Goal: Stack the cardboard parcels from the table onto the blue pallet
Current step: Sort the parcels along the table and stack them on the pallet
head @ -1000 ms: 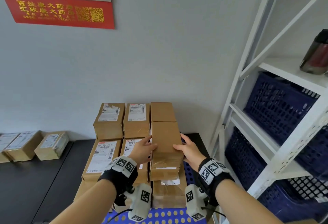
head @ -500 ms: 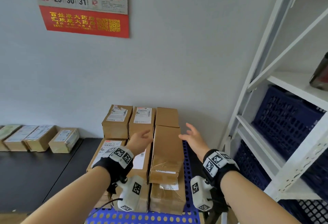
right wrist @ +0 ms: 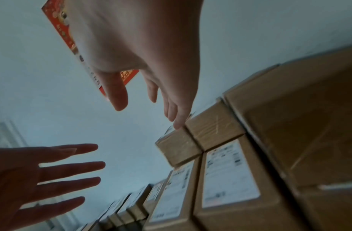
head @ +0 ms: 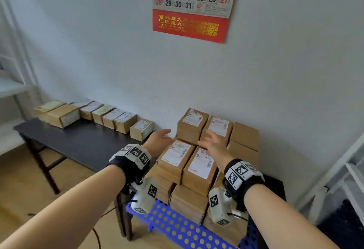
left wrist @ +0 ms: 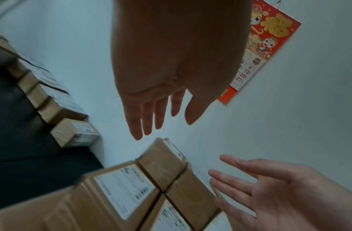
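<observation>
Hovering hands [head: 189,144] above stacked parcels [head: 189,162]

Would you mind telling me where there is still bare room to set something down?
The dark table is bare in front of its row of parcels along the wall. The blue pallet shows a bare near strip before the stacked parcels; behind, parcels sit edge to edge.

A small storeroom or parcel depot: labelled brown cardboard parcels [head: 120,118] lining a black table [head: 82,146] at ten o'clock, white metal shelving [head: 334,171] at three, a red-and-white wall calendar [head: 194,6] at twelve.
</observation>
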Demonstrator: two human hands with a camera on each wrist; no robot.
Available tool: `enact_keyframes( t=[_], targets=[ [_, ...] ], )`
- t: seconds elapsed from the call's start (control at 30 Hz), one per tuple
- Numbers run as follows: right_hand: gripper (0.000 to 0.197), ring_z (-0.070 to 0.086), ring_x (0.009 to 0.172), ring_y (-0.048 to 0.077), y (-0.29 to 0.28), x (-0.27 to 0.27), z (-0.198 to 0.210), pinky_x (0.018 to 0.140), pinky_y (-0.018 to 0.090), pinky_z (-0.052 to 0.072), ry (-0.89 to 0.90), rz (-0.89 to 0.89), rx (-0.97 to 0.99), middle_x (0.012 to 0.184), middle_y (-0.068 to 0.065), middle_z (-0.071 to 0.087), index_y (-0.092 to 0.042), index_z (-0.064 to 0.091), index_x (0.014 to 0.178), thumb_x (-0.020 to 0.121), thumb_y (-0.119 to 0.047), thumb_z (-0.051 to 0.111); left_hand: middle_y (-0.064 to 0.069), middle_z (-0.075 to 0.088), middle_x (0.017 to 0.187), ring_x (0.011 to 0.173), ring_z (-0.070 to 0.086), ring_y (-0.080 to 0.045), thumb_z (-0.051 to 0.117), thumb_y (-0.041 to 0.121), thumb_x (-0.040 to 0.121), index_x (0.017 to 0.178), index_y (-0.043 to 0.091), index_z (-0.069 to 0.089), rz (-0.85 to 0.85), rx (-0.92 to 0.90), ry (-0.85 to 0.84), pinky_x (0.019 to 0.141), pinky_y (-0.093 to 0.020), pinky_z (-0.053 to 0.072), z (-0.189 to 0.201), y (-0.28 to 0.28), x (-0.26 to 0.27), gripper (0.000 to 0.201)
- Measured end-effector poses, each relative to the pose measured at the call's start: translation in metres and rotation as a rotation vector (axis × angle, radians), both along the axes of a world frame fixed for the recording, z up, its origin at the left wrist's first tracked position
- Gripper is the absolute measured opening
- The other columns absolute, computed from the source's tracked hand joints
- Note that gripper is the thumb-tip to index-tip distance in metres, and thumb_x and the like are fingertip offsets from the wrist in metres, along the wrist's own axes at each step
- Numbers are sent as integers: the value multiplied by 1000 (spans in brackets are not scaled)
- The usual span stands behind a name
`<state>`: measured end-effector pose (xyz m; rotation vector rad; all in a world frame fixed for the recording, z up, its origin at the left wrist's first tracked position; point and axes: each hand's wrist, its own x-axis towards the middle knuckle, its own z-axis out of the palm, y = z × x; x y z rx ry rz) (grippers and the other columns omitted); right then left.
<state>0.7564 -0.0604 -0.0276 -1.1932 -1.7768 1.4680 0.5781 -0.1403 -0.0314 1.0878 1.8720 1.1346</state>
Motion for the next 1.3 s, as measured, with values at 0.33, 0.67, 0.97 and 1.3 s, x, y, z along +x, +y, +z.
enact_keyframes(
  t=[0.33, 0.67, 0.97, 1.3],
  targets=[
    [61, 40, 133, 25, -37, -192, -36, 109, 37, 34, -54, 148, -53, 144, 16, 40, -10, 33, 144, 89, -7, 59, -10, 56, 128, 74, 52, -5, 52, 14, 94, 142, 14, 37, 218, -59, -66, 59, -17, 45, -28, -72, -177, 50],
    [60, 41, 131, 23, -72, -395, -86, 110, 43, 35, -51, 150, -196, 144, 13, 41, -13, 37, 143, 88, -11, 61, -10, 50, 135, 113, 54, -21, 52, 20, 94, 142, 18, 36, 277, -163, -78, 86, -28, 45, -67, -142, -371, 51],
    [57, 42, 131, 24, -72, -540, -122, 102, 36, 40, -89, 195, -255, 144, 11, 41, -13, 38, 143, 90, -10, 58, -11, 52, 133, 114, 53, -22, 51, 17, 95, 142, 16, 37, 367, -198, -85, 85, -27, 45, -101, -158, -516, 50],
    [55, 41, 132, 26, -25, -699, -172, 104, 38, 39, -119, 209, -329, 146, 9, 39, -14, 37, 143, 91, -12, 57, -9, 53, 133, 117, 54, -22, 49, 17, 96, 142, 18, 37, 362, -254, -119, 84, -26, 45, -143, -110, -656, 48]
  ],
)
